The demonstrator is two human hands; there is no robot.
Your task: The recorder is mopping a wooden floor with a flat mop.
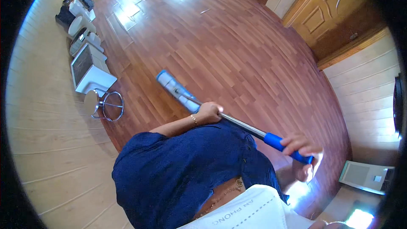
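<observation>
A flat mop lies slantwise across the view, its white-and-blue mop head (176, 90) resting on the wooden floor ahead of me. My left hand (208, 113) is closed around the metal pole (243, 124), a short way above the head. At the pole's upper end, on my right, there is a blue handle grip (274, 141). My right hand (304, 153) is curled around this grip near its tip, slightly blurred. The palm sides of both hands are hidden.
By the left wall stand a round chrome-legged stool (111, 105), a white cabinet-like box (95, 70) and several other items in a row. A wooden door (326, 10) is at the upper right. A pale flat appliance (366, 176) sits at the lower right. Reddish plank floor (237, 51) stretches ahead.
</observation>
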